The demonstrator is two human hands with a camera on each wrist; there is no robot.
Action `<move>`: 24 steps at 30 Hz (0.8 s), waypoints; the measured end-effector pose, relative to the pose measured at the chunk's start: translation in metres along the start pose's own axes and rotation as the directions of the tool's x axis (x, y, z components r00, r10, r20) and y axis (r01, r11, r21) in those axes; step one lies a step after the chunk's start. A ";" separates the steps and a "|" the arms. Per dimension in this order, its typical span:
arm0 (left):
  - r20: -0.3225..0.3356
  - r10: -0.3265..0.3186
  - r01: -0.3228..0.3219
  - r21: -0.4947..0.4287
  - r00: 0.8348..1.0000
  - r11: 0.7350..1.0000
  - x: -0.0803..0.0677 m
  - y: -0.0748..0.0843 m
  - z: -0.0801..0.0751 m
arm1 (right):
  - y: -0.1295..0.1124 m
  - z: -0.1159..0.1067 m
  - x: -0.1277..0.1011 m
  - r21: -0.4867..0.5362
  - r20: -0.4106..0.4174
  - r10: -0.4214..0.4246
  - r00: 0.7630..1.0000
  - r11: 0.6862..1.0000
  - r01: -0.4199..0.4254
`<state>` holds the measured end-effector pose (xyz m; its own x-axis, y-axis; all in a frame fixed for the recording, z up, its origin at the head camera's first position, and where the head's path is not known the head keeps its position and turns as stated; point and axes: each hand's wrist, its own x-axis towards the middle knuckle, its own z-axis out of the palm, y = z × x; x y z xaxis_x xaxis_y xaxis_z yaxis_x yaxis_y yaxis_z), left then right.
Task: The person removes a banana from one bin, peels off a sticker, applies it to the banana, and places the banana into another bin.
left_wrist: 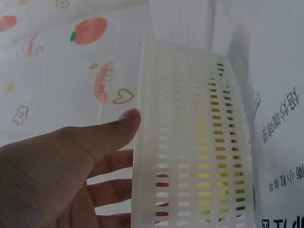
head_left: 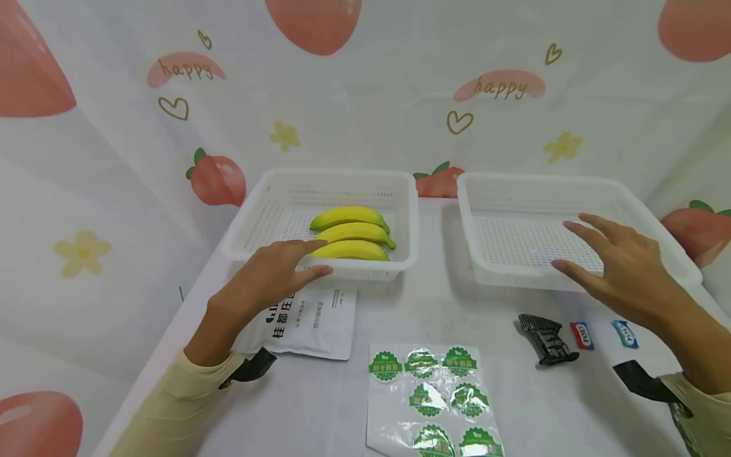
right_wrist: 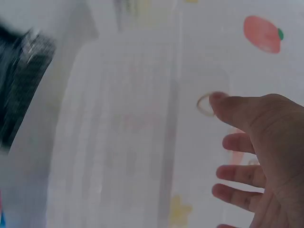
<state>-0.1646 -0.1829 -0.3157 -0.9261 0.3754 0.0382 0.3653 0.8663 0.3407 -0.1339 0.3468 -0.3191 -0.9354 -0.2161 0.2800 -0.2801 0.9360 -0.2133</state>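
Observation:
My left hand (head_left: pixel 265 273) is at the near rim of the left white basket (head_left: pixel 257 190), its fingers reaching over the edge and its thumb near the outer side. In the left wrist view, the basket wall (left_wrist: pixel 190 61) hides those fingertips. Three yellow bananas (head_left: pixel 354 233) lie side by side in that basket, close to the index finger. Over the near right part of the second white basket (head_left: pixel 474 247) hovers my right hand (head_left: pixel 628 273), fingers spread and holding nothing. In the right wrist view, its thumb and fingers stand apart.
A white printed pouch (head_left: pixel 320 324) lies before the left basket. Nearer to me is a sheet of green round stickers (head_left: pixel 422 400). A black-wrapped packet (head_left: pixel 548 339), a red small packet (head_left: pixel 582 336) and a blue small packet (head_left: pixel 625 334) sit before the right basket. A patterned cloth hangs behind.

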 end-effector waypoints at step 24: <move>0.049 0.000 0.007 -0.141 0.999 0.990 0.009 -0.004 0.002 | -0.184 0.056 0.109 0.480 0.111 -0.323 0.940 0.845 0.234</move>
<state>-0.1743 -0.1823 -0.3185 -0.9203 0.3912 -0.0083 0.3418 0.8140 0.4697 -0.1963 0.1351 -0.3020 -0.8124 -0.5365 0.2286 -0.5597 0.6072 -0.5639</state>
